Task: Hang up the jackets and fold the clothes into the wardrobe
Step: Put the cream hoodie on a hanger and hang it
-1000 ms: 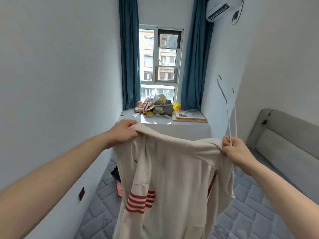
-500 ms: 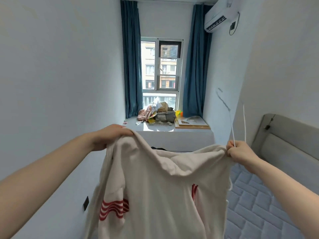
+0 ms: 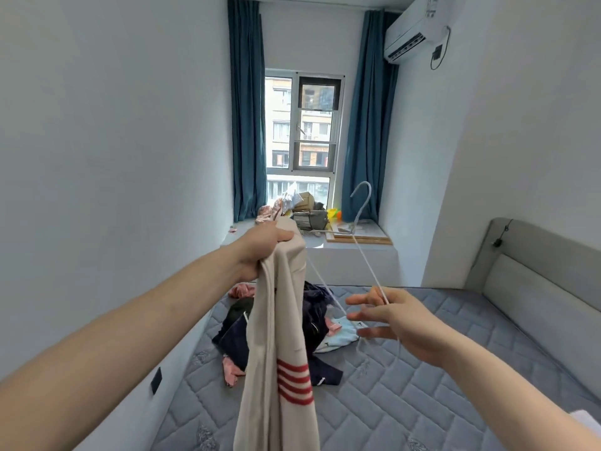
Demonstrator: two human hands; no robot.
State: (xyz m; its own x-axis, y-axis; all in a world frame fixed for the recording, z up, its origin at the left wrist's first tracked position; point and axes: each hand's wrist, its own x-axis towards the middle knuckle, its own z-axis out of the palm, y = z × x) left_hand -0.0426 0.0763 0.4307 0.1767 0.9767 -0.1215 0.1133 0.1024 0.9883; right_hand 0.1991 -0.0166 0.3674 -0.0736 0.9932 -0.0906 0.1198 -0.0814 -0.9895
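My left hand [image 3: 260, 249] grips the top of a cream jacket [image 3: 279, 369] with red stripes on one sleeve. The jacket hangs straight down in a bunch over the bed. To the right and lower, my right hand [image 3: 396, 323] holds a thin white wire hanger [image 3: 366, 258], whose wire runs between the thumb and the loosely spread fingers. The hanger's hook points up toward the window. A pile of dark, pink and light blue clothes [image 3: 312, 320] lies on the mattress behind the jacket. No wardrobe is in view.
A grey quilted mattress [image 3: 422, 402] fills the lower right, with a padded headboard [image 3: 536, 281] along the right wall. The window sill [image 3: 312, 245] carries boxes and clutter [image 3: 305, 213]. A wall runs close on the left.
My right hand has let go of the jacket and keeps only the hanger. The jacket, spread between both hands before, now hangs bunched from my left hand. The view has tilted down to the bed.
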